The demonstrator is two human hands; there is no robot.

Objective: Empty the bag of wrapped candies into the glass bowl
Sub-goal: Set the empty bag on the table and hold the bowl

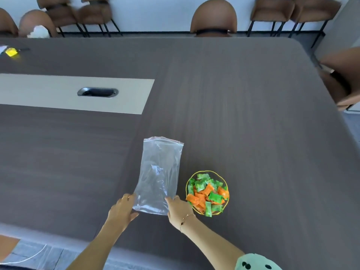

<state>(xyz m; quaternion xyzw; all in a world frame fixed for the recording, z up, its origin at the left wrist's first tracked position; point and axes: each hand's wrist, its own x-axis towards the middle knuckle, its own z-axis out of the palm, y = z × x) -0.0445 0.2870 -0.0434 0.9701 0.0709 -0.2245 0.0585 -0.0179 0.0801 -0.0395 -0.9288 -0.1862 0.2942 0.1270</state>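
A clear zip bag (159, 176) lies flat on the dark table (253, 114), with no candies visible inside it. My left hand (121, 210) holds its near left corner and my right hand (178, 210) holds its near right corner. Just right of the bag stands the glass bowl (226, 184) with a gold rim. It is filled with green and orange wrapped candies (206, 193).
A beige inlay strip with an oval cable port (97, 92) crosses the table's left half. A yellow item (11, 52) lies at the far left. Brown chairs (213, 18) line the far side, and another chair (342, 78) stands at the right edge.
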